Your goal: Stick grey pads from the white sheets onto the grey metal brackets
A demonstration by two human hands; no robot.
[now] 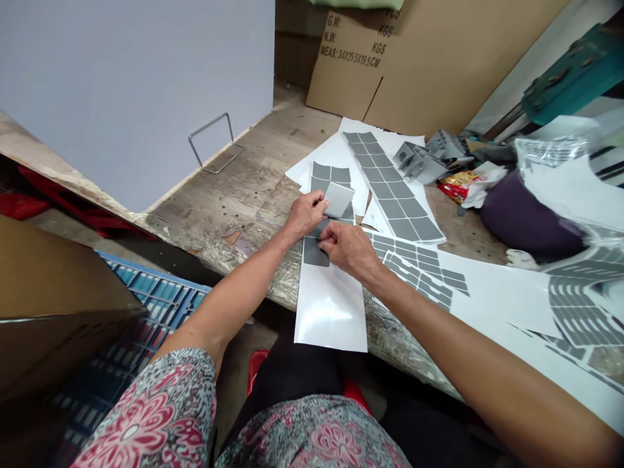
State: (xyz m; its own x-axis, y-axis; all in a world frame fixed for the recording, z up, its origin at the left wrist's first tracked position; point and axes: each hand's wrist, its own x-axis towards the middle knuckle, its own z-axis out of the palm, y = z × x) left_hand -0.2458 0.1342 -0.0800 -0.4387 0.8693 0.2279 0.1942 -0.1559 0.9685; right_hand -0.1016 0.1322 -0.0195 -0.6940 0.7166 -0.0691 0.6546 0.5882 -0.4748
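Observation:
A long white backing sheet (330, 305) lies across the worn table edge, with grey rectangular stickers (314, 253) on its upper part. My left hand (306, 213) is closed, pinching a peeled grey sticker (338, 199) that stands up from the sheet. My right hand (347, 248) is closed too, its fingertips pinching at the edge of a grey sticker on the sheet just below the left hand.
More sticker sheets (390, 185) lie behind and to the right (424, 270). Folded grey pieces (422, 159), a snack wrapper (455, 183) and a dark bag (526, 214) sit at right. Cardboard (414, 58) leans behind; a blue crate (146, 292) stands below left.

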